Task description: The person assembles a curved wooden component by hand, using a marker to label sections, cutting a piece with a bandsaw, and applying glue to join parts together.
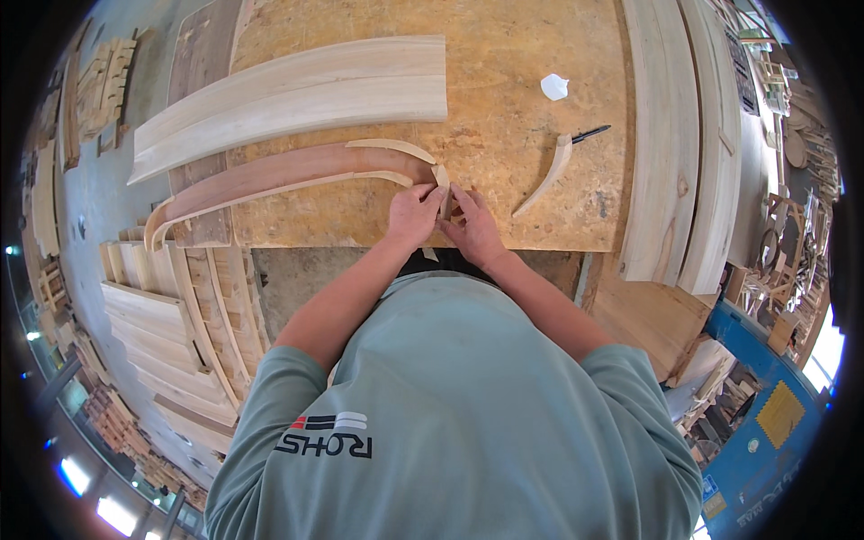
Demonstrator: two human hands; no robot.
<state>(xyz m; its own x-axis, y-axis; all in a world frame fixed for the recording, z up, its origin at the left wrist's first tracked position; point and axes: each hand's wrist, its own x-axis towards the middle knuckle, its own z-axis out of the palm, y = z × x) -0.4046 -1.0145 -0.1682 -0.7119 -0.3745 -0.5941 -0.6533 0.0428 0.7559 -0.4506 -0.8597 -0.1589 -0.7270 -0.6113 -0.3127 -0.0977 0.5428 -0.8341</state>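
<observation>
Near the front edge of the workbench, my left hand (pixel 415 217) and my right hand (pixel 474 230) are close together with fingers bent. Both grip a small pale wood piece (pixel 441 176), which stands against the right end of a long reddish-brown curved board (pixel 279 170). Part of the small piece is hidden by my fingers. Pale curved strips run along the board's edges, with one strip (pixel 393 146) at its upper right end. To the right of my hands lies a separate curved wood piece (pixel 547 176), and a dark pen (pixel 591 134) touches its upper end.
A wide pale board (pixel 297 93) lies beyond the curved one on the workbench (pixel 513 45). A white scrap (pixel 554 86) rests at the upper right. Long planks (pixel 661 144) line the right side. Stacked boards (pixel 157 333) stand at lower left, and a blue machine (pixel 756 432) at lower right.
</observation>
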